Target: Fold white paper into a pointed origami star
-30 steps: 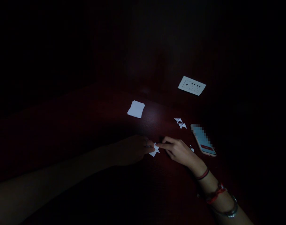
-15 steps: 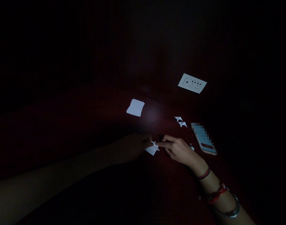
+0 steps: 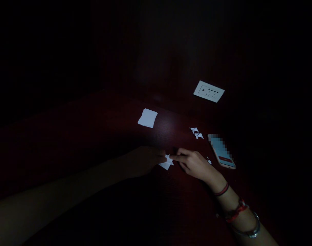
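A small folded white paper (image 3: 166, 164) lies on the dark red table between my hands. My left hand (image 3: 147, 160), deep in shadow, has its fingers closed at the paper's left and upper edge. From the other side, my right hand (image 3: 194, 164) presses its extended index finger onto the paper's upper right part, while its other fingers curl in below. Both fingertips nearly meet over the paper, so part of it is hidden. Bracelets circle my right wrist and forearm.
A stack of square white paper (image 3: 147, 118) lies further back. Folded white paper pieces (image 3: 196, 133) and small scraps (image 3: 209, 160) lie right of it, near a phone (image 3: 224, 155). A socket plate (image 3: 209, 91) is on the dark wall behind.
Hardly anything differs. The left fingers have shifted very slightly on the folded paper, and the whole view has drifted a little.
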